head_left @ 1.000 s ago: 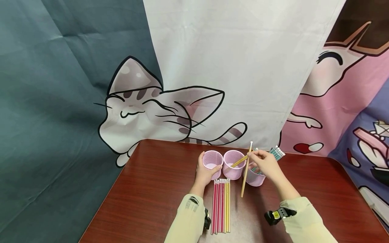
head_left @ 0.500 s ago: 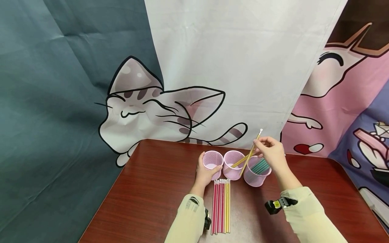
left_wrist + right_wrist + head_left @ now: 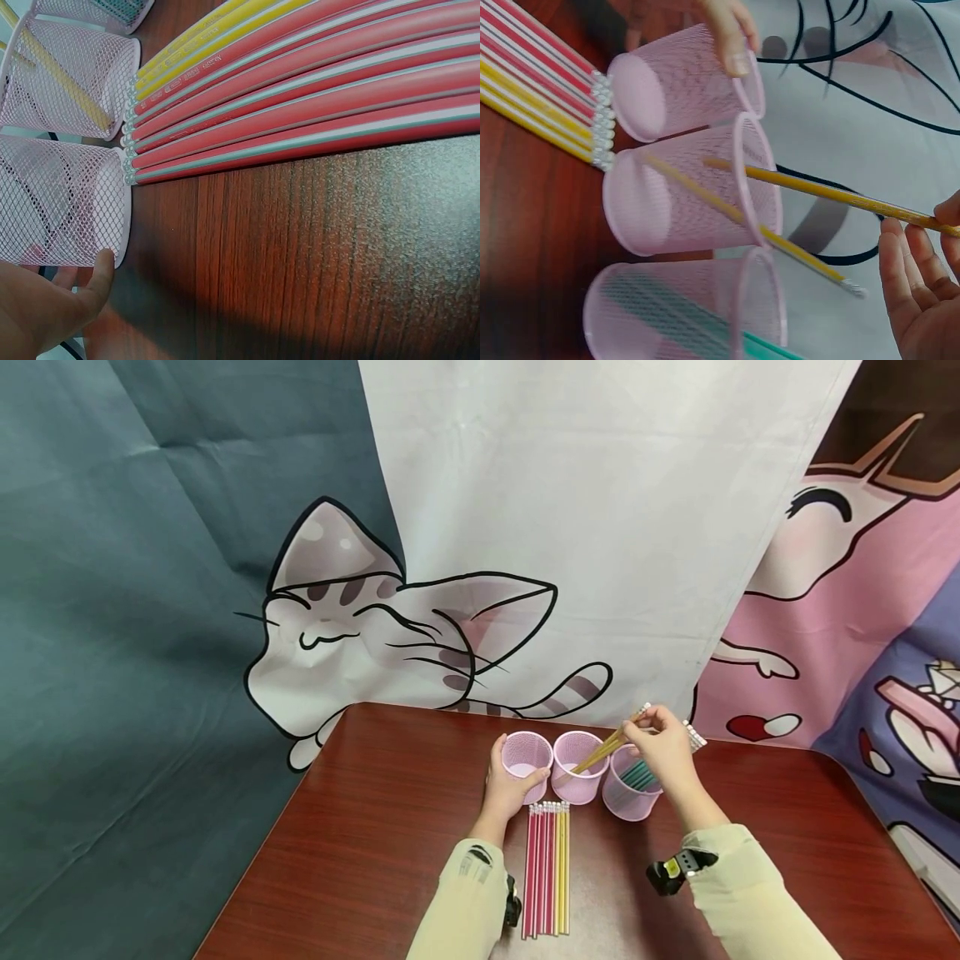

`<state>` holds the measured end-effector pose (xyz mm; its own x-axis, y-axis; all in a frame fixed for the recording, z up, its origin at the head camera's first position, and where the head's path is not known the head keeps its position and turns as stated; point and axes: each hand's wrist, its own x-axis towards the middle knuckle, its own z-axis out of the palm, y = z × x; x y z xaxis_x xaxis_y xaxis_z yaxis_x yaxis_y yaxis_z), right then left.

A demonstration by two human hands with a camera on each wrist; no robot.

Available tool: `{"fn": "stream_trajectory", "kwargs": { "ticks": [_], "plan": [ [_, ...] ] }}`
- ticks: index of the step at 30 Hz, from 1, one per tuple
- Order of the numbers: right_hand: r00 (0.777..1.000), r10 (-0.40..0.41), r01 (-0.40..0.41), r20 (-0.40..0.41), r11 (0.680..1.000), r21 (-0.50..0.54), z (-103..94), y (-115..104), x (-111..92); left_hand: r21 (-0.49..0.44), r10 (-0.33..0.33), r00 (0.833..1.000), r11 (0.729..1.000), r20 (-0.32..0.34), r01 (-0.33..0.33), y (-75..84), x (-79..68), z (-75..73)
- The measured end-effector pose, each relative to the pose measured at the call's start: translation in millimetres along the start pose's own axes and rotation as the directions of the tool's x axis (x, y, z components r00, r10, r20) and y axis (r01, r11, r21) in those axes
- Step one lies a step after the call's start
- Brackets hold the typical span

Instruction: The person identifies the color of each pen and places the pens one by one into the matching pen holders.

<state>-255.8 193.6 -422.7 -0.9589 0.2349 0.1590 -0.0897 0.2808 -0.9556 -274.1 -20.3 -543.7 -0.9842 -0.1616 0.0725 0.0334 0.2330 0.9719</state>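
My left hand [image 3: 506, 791] grips the left pink mesh pencil cup [image 3: 527, 747], its thumb at the front and its fingers round the left side. Between thumb and fingertips, my right hand [image 3: 666, 750] pinches a yellow pencil [image 3: 832, 196] near its upper end. The pencil slants, and its lower end is inside the middle pink mesh cup [image 3: 576, 790]. Another yellow pencil [image 3: 801, 253] leans in that same cup, eraser end up. Several green pencils [image 3: 639, 775] lean in the right pink mesh cup [image 3: 627, 805], partly hidden behind my right hand.
Red pencils [image 3: 538, 872] and yellow pencils [image 3: 562, 872] lie side by side in front of the cups, eraser ends towards them. All stand on a brown wooden table [image 3: 360, 827]. A printed cloth [image 3: 600, 527] hangs behind the table.
My right hand first lifted the pencil up and to the right, then lowered it so that its lower end is in the middle cup. My left hand has stayed on the left cup.
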Motion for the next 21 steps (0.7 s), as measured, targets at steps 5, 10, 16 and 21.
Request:
{"fn": "stream_trajectory", "kwargs": {
  "ticks": [5, 10, 16, 21],
  "plan": [
    [0.999, 0.038, -0.036, 0.03, 0.998, -0.06, 6.0, 14.4, -1.4, 0.01, 0.004, 1.0, 1.0, -0.005, -0.004, 0.1, -0.1, 0.2],
    [0.996, 0.076, -0.072, 0.052, 0.994, -0.076, 10.4, 24.1, -3.7, 0.007, 0.005, 1.0, 1.0, -0.005, -0.005, 0.7, -0.3, 0.3],
    [0.991, 0.119, -0.117, 0.06, 0.992, -0.044, 11.6, 32.6, -4.3, -0.007, 0.003, 1.0, 1.0, -0.002, -0.003, 0.8, 0.2, 0.7],
    [0.988, 0.148, -0.142, 0.04, 0.982, -0.126, 9.0, 37.8, -4.6, -0.014, 0.001, 1.0, 1.0, -0.002, -0.001, -0.6, 1.2, 1.2]
  ]
}}
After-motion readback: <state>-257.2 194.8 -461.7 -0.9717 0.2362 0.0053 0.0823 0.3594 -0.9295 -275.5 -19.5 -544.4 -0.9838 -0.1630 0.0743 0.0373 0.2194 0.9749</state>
